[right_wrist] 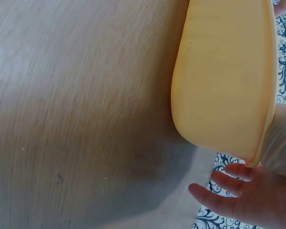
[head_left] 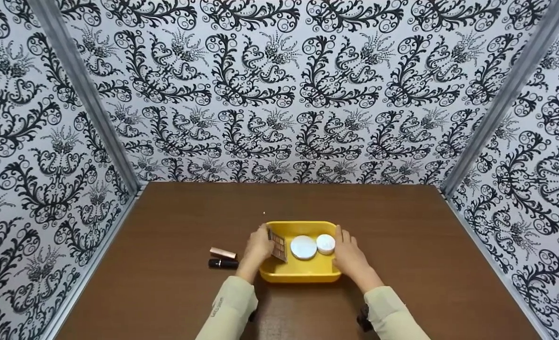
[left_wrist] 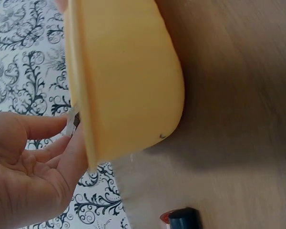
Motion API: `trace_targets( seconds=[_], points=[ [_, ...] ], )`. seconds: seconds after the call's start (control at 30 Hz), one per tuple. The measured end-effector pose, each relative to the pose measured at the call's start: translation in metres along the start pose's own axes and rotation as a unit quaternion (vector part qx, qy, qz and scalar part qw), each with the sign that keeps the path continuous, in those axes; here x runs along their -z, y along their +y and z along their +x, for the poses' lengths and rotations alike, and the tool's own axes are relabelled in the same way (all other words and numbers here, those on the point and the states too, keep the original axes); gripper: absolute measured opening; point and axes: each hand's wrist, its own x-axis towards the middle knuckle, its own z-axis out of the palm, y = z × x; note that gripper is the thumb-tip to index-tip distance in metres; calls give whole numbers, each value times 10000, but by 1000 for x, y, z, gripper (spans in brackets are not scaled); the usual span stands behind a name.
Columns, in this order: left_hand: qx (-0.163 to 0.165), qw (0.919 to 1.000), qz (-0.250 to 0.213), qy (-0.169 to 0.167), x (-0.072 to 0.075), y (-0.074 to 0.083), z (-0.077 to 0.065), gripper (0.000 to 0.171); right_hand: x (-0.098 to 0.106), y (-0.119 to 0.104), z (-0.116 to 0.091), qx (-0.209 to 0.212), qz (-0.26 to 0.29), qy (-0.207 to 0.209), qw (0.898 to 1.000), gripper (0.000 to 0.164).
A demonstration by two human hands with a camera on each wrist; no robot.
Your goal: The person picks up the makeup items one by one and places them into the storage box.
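Note:
My left hand [head_left: 258, 245] pinches an eyeshadow palette [head_left: 278, 245] between thumb and fingers, at the left rim of a yellow tray [head_left: 300, 278]. The palette leans tilted inside the tray's left end, its pans facing right. Over the tray's right rim lies my right hand [head_left: 350, 255]. In the right wrist view its fingers [right_wrist: 214, 202] stretch out loosely outside the wall and pinch nothing. Inside the tray sit a white round case [head_left: 303, 247] and, right of it, a smaller white round jar [head_left: 326, 243].
Left of the tray, on the brown table [head_left: 175, 226], lie a rose-gold tube [head_left: 223, 253] and a black tube [head_left: 223, 263]. Something red shows beside the black one in the left wrist view. Patterned walls [head_left: 279, 118] enclose the table's back and sides.

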Motion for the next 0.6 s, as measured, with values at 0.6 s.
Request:
trace_targets(
  seconds=[0.6],
  points=[
    [132,9989,441,-42,-19,7,0,52,-1,1,1,-76,161,-22,9998,91]
  ],
)
